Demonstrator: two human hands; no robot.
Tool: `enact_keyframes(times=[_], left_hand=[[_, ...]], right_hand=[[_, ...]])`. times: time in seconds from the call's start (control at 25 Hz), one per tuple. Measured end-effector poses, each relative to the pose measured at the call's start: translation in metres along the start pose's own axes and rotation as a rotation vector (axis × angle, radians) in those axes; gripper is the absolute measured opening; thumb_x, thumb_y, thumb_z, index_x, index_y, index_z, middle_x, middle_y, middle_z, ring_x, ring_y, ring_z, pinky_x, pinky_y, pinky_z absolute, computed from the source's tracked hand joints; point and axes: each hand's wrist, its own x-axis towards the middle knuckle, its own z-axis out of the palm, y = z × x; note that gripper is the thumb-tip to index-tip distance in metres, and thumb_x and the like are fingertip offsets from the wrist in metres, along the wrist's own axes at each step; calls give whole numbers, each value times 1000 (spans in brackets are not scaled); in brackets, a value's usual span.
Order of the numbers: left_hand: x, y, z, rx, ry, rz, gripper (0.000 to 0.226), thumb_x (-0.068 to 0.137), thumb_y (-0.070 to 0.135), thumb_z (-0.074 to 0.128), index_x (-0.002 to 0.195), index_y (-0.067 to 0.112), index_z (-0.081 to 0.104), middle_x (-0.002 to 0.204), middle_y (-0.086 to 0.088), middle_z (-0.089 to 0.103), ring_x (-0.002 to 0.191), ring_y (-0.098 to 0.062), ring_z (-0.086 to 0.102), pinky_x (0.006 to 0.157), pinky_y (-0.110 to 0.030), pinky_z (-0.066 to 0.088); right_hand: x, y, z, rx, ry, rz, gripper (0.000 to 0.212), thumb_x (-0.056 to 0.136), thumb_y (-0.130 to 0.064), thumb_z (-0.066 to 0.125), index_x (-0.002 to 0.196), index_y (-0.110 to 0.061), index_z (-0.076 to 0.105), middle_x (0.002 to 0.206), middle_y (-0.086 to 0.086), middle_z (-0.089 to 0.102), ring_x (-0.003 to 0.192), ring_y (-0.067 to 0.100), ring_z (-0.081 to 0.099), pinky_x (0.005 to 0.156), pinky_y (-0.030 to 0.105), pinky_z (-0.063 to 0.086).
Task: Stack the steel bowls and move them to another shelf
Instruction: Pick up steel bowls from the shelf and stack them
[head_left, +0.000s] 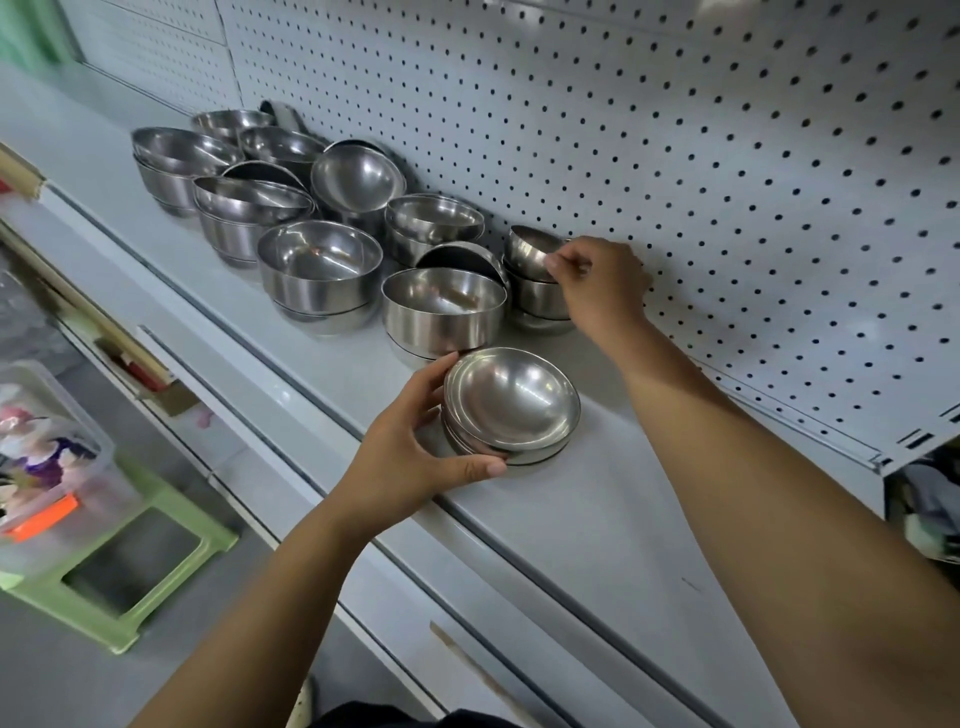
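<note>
At frame centre, your left hand (415, 447) cups a short stack of shiny steel bowls (511, 408) on the white shelf (597, 499); your right hand (597, 283) pinches the tilted top bowl (530, 249) of another stack against the pegboard (727, 182).

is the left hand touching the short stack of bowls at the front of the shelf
Touching. The head view shows the left hand wrapped around the short stack of bowls: thumb pressed along its front edge, fingers curled against the far rim.
</note>
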Motion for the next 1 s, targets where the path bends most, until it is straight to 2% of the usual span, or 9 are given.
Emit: enact_keyframes(times=[0.12, 0.2, 0.28, 0.36, 0.44, 0.6, 0.68, 0.8, 1.0], left_hand=[[0, 1, 0, -2, -5, 7, 102, 59, 34, 97, 144, 48, 42, 139, 25, 58, 134, -4, 54, 116, -39, 43], [0, 1, 0, 1, -5, 11, 103, 60, 33, 97, 146, 46, 42, 140, 24, 57, 134, -3, 53, 116, -39, 43], [0, 0, 0, 3, -9, 14, 104, 60, 33, 97, 147, 45, 41, 141, 23, 58, 134, -4, 53, 116, -40, 43], [2, -1, -1, 1, -15, 9, 104, 60, 33, 97, 147, 45, 41, 140, 22, 58, 134, -5, 53, 116, -41, 43], [2, -2, -1, 5, -23, 16, 103, 61, 30, 97, 147, 43, 42, 139, 20, 59, 134, -6, 54, 116, -42, 42], [6, -4, -3, 17, -56, 32, 103, 65, 28, 96, 149, 40, 40, 142, 17, 58, 135, -10, 54, 116, -44, 42], [7, -6, -6, 18, -84, 33, 103, 65, 30, 96, 150, 40, 39, 143, 18, 57, 135, -11, 54, 116, -44, 43], [8, -9, -9, 20, -119, 34, 103, 67, 40, 94, 152, 42, 37, 145, 17, 56, 135, -13, 55, 114, -46, 45], [9, -13, -11, 40, -138, 69, 99, 74, 42, 88, 155, 34, 34, 149, 12, 52, 139, -17, 51, 115, -49, 42]], right_hand=[[-3, 4, -5, 109, 14, -56, 13, 88, -35, 70, 79, -30, 77, 69, -22, 66, 76, 7, 65, 92, 58, 51], [-4, 5, -9, 165, 38, -80, 11, 88, -36, 72, 82, -30, 79, 71, -27, 66, 78, 3, 64, 93, 56, 51], [-9, 1, -16, 205, 88, -120, 11, 89, -33, 74, 88, -24, 81, 77, -25, 65, 89, 13, 64, 94, 47, 52], [-18, -5, -26, 257, 122, -147, 7, 89, -27, 77, 92, -22, 80, 83, -20, 66, 95, 15, 60, 91, 32, 49], [-32, -11, -38, 295, 149, -176, 4, 89, -25, 77, 93, -24, 78, 86, -13, 69, 96, 11, 59, 87, 18, 44], [-75, -23, -60, 343, 140, -170, 10, 87, -19, 79, 93, -27, 75, 91, -15, 66, 93, -8, 57, 87, 9, 41], [-101, -24, -68, 355, 112, -166, 14, 85, -16, 81, 93, -26, 75, 93, -19, 65, 92, -7, 61, 90, 11, 44], [-138, -19, -73, 345, 29, -272, 10, 86, -21, 81, 94, -23, 77, 93, -23, 69, 94, 9, 65, 92, 21, 50], [-165, -11, -64, 365, -69, -299, 5, 86, -19, 78, 90, -21, 79, 90, -16, 72, 95, 20, 61, 90, 27, 49]])
